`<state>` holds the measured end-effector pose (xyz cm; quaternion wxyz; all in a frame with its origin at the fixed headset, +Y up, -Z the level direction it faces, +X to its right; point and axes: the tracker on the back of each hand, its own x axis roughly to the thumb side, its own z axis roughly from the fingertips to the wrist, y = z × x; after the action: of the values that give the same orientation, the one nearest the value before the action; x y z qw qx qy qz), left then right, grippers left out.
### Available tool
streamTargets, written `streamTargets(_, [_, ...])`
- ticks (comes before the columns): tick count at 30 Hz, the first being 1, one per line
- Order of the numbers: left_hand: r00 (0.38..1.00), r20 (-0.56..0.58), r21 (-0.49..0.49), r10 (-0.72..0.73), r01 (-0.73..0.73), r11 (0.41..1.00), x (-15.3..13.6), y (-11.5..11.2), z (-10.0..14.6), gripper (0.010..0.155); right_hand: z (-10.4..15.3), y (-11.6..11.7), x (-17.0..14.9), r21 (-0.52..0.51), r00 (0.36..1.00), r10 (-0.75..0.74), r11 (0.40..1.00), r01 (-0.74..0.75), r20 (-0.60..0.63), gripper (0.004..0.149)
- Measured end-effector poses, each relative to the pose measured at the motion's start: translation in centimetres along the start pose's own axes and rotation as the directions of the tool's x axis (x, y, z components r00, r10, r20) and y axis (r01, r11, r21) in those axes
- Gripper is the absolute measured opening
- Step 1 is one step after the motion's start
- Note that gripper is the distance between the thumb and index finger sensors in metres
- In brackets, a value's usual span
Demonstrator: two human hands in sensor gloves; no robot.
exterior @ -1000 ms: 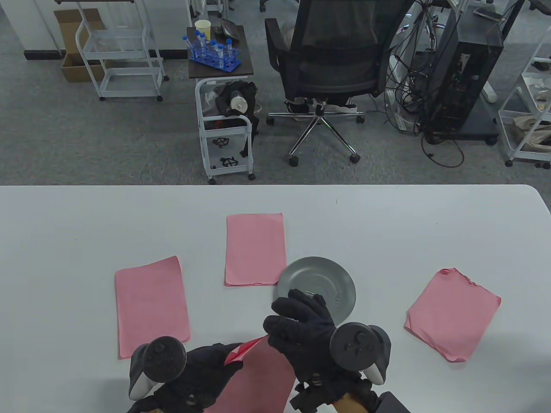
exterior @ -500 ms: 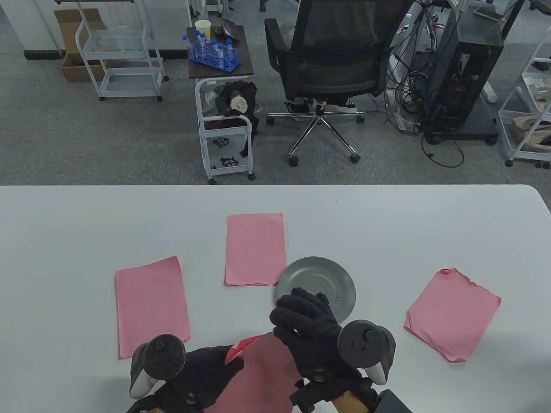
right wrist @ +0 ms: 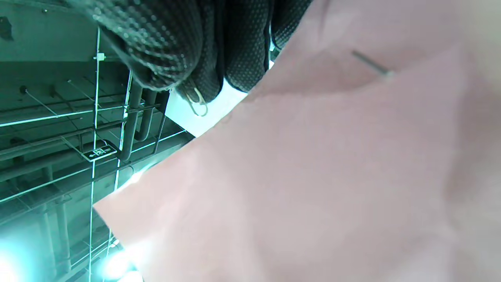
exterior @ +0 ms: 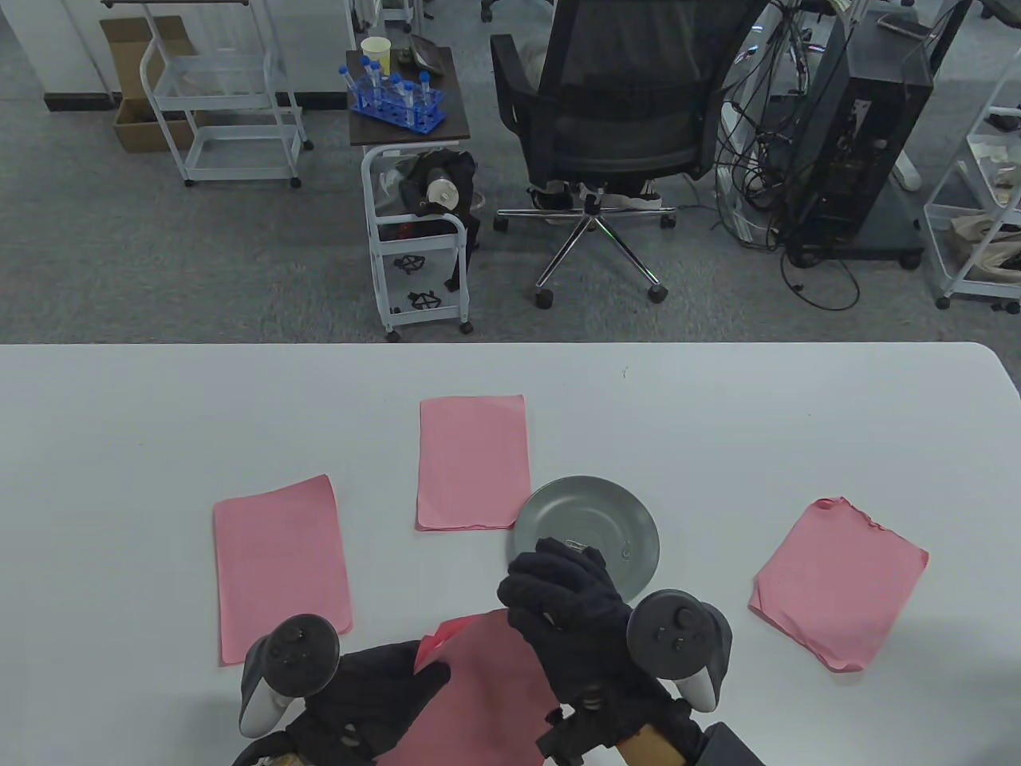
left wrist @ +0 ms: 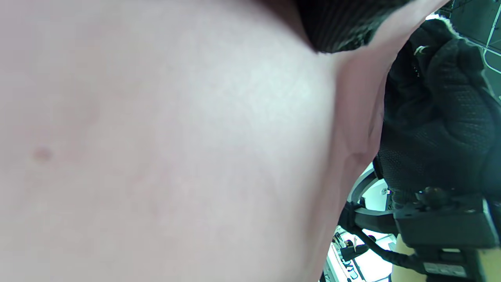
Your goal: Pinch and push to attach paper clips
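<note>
On the desk (exterior: 159, 415), the left hand (exterior: 359, 702) pinches the near-left corner of a lifted pink sheet (exterior: 486, 686), its grip closed on the paper. Just right, the right hand (exterior: 570, 610) pinches a wire paper clip (right wrist: 197, 102) at its fingertips, beside the sheet's far edge, nearer that edge than the left hand. The clip's long axis seems aimed off the edge. Other clips lie in the grey plate (exterior: 558, 503).

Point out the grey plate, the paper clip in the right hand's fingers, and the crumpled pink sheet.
grey plate (exterior: 594, 499): table view, on its bare far rim.
paper clip (right wrist: 199, 105): right wrist view, on the wire loop below the fingertips.
crumpled pink sheet (exterior: 837, 582): table view, on the middle of the sheet.
</note>
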<state>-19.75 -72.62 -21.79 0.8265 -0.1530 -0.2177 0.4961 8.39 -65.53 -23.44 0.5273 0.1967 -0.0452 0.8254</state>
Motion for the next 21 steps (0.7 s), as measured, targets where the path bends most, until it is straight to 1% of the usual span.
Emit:
streamTargets(4, [1.0, 0.019, -0.014, -0.002, 0.002, 1.0, 0.1, -0.1, 0.0, 0.042, -0.2, 0.2, -0.3, 0.003, 0.999, 0.052, 0.999, -0.052, -0.006, 0.037])
streamTargets(9, [0.998, 0.031, 0.006, -0.054, 0.054, 0.999, 0.3, -0.1, 0.0, 0.041, -0.4, -0.1, -0.5, 0.005, 0.999, 0.014, 1.0, -0.014, -0.03, 0.037])
streamTargets(12, [0.998, 0.038, 0.01, -0.047, 0.047, 0.999, 0.3, -0.1, -0.1, 0.041, -0.4, -0.1, -0.8, 0.004, 0.999, 0.015, 1.0, -0.015, -0.041, 0.037])
streamTargets(16, [0.999, 0.04, 0.016, -0.031, 0.03, 0.999, 0.1, -0.1, -0.1, 0.041, -0.3, 0.6, -1.1, 0.017, 0.998, 0.041, 0.999, -0.041, -0.04, 0.038])
streamTargets(19, [0.999, 0.031, 0.01, 0.019, -0.019, 1.0, -0.2, -0.1, -0.1, 0.041, -0.1, 1.1, -0.9, 0.012, 0.993, 0.114, 0.993, -0.114, -0.007, 0.039])
streamTargets(21, [0.998, 0.023, 0.003, 0.055, -0.055, 0.998, -0.4, -0.1, -0.1, 0.041, 0.0, 1.4, -0.7, -0.004, 0.978, 0.208, 0.978, -0.208, 0.024, 0.038])
